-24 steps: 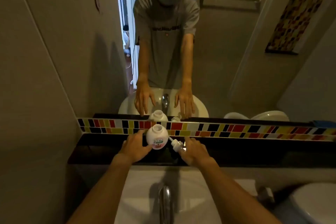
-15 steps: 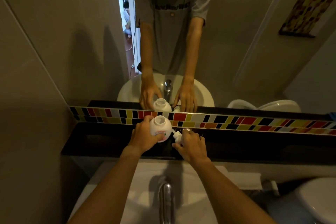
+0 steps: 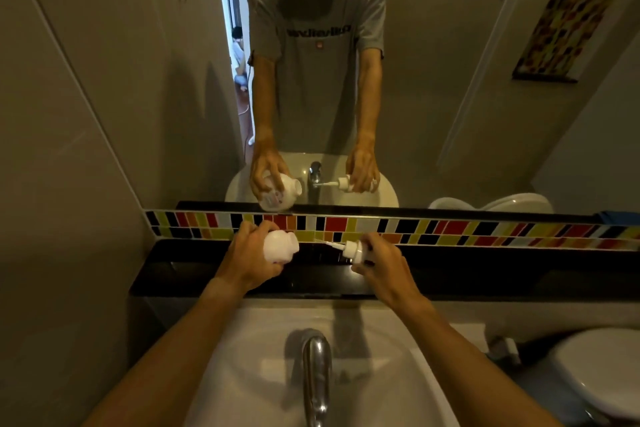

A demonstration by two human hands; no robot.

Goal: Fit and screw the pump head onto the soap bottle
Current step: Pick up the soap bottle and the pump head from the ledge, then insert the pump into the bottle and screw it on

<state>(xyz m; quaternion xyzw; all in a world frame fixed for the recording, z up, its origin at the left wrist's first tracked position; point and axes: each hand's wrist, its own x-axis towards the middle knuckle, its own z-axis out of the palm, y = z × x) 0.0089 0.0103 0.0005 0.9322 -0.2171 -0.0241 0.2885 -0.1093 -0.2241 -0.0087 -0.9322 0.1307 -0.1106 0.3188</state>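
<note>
While both forearms reach forward over the white basin (image 3: 242, 350), each hand holds one part of the dispenser above the black ledge (image 3: 173, 274). Taking the frame as a clock face, the left hand (image 3: 247, 258) sits just off centre toward 10 o'clock, its fingers wrapped around the soap bottle (image 3: 280, 245); the white bottle is tipped on its side, with its open neck pointing toward 3 o'clock. From the bottle, the pump head (image 3: 353, 250) lies at 3 o'clock, apart from it, pinched in the curled fingers of the right hand (image 3: 384, 262). Its thin dip tube (image 3: 329, 243) sticks out toward 9 o'clock, aimed at the bottle's neck but short of it, so the two pieces are not joined. Behind them, toward 12 o'clock, runs a strip of coloured tiles (image 3: 450, 230), and above it a mirror (image 3: 450, 97) repeats the same grasp on bottle and pump. At 6 o'clock the chrome tap (image 3: 317, 367) rises over the basin, and a toilet lid (image 3: 602, 371) shows toward 4 o'clock
</note>
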